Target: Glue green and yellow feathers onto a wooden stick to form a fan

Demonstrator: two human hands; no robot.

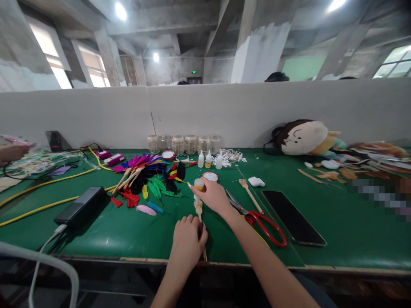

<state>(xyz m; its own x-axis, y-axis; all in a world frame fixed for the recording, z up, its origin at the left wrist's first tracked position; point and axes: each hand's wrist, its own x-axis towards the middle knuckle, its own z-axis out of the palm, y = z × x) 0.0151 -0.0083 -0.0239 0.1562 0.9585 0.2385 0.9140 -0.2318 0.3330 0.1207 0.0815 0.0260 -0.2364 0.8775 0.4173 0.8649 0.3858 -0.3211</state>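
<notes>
My left hand [189, 239] has its fingers closed round a slim wooden stick [199, 210] with a wider head, lying on the green table near its front edge. Tipped nozzle-down over that head is a small glue bottle [199, 185], gripped by my right hand [212, 194]. Whether the nozzle touches the wood I cannot tell. Red-handled scissors [257, 216] lie right of my right hand, partly behind the forearm. Beyond them rests another wooden stick [250, 194]. Feathers [156, 188] in several colours lie left of the glue bottle.
Small white bottles [208, 160] and clear jars [191, 144] stand at the back. A phone [293, 218] lies right, a black power adapter [81, 206] left with yellow cables. A plush doll [305, 137] leans on the partition. Another person's hand [13, 153] shows far left.
</notes>
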